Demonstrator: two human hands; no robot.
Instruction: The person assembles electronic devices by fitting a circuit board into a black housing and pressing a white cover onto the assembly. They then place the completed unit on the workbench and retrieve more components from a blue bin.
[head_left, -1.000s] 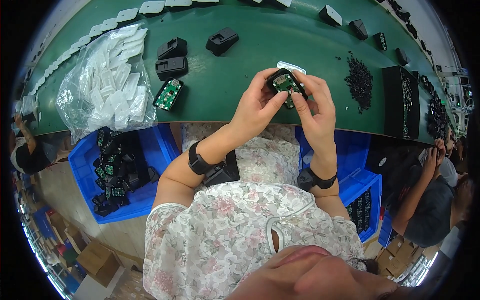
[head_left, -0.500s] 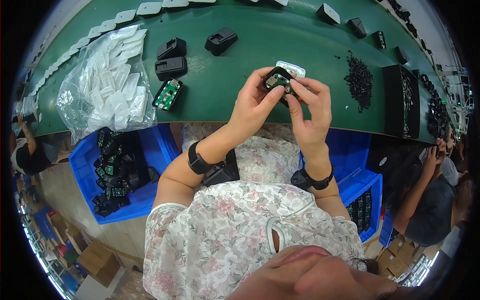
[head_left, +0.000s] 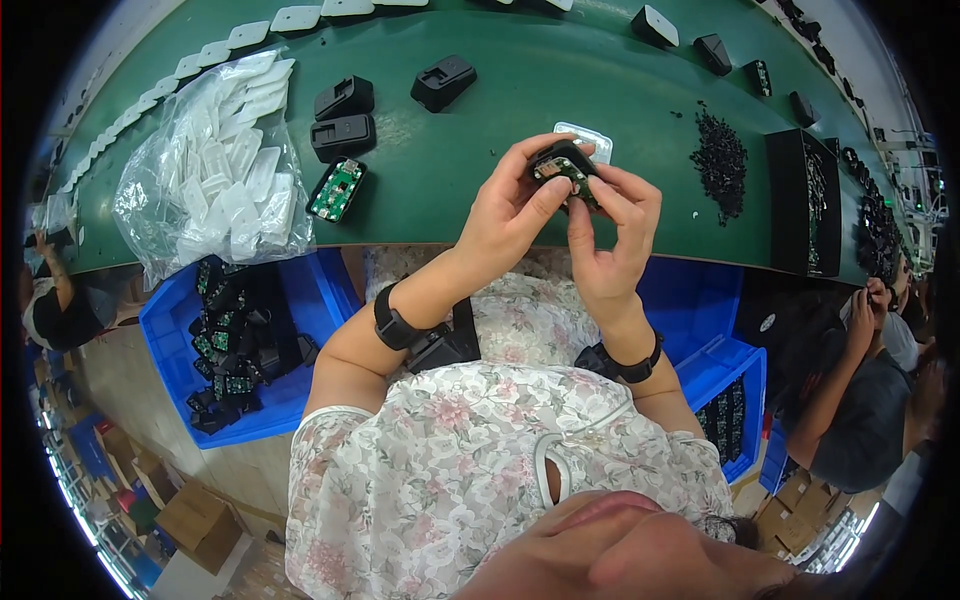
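Observation:
A small black plastic housing with a green circuit board inside (head_left: 552, 170) is held up over the table's near edge, its board side facing me. My left hand (head_left: 512, 205) grips its left side, with the thumb on the board. My right hand (head_left: 618, 215) has its fingers on the right side of the housing, the thumb bent beneath. Just behind it on the table lies a white plastic cover (head_left: 590, 138), partly hidden by my hands. Another black housing with its green board showing (head_left: 337, 188) lies to the left, beside two closed black housings (head_left: 342, 135).
A clear bag of white covers (head_left: 232, 170) lies on the green table at left. Small black parts (head_left: 720, 165) are heaped at right, by a black box (head_left: 788, 205). Blue bins (head_left: 290, 395) stand below the table edge. Co-workers are at both sides.
The housing has tilted slightly in my hands, so more of its black rim shows. My right hand has shifted a little left, its thumb now lower against the housing.

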